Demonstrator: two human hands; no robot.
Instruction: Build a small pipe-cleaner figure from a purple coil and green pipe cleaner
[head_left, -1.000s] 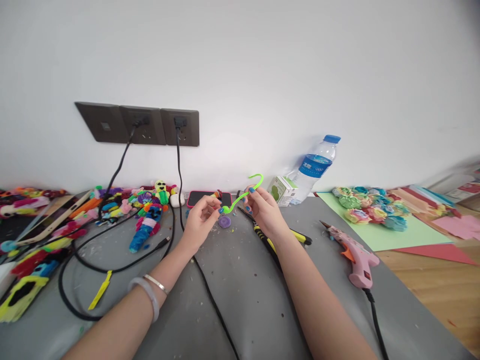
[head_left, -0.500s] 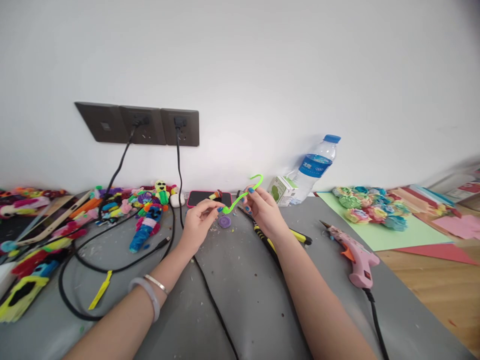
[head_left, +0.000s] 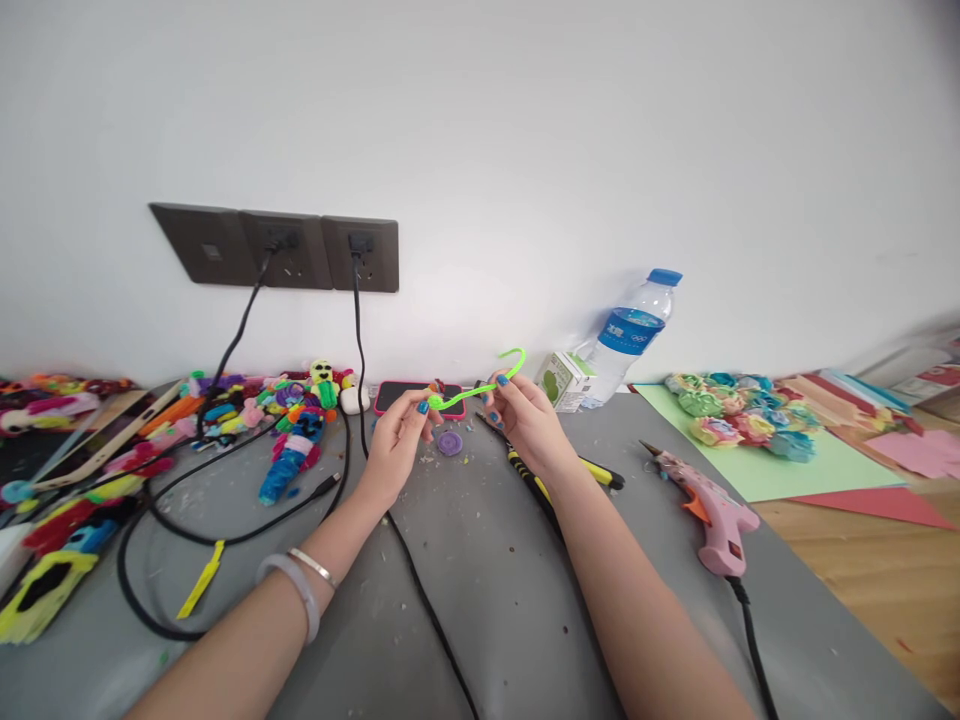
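Note:
A bright green pipe cleaner (head_left: pixel 466 396) stretches between my two hands above the grey table. My left hand (head_left: pixel 397 445) pinches its coiled left end between thumb and finger. Farther along, my right hand (head_left: pixel 529 420) grips the pipe cleaner in its fingertips, and the free end curls up past them in a hook. Just below the strand lies a small purple coil (head_left: pixel 449 443) on the table. Yellow-and-black pliers (head_left: pixel 534 482) rest partly hidden beneath my right hand and forearm. Behind my hands is a phone with a pink edge (head_left: pixel 397 390).
A pink glue gun (head_left: pixel 716 515) lies at the right, its cord running forward. By the wall stand a water bottle (head_left: pixel 630 335) and a small carton (head_left: pixel 564 380). Black cables (head_left: pixel 247 540) loop across the left, near colourful pipe-cleaner figures (head_left: pixel 289 460). Paper flowers (head_left: pixel 739 415) sit on green paper.
My left hand has shifted slightly left and turned, so the small green coil now shows at its fingertips. The strand between my hands lies flatter. My right hand has barely moved.

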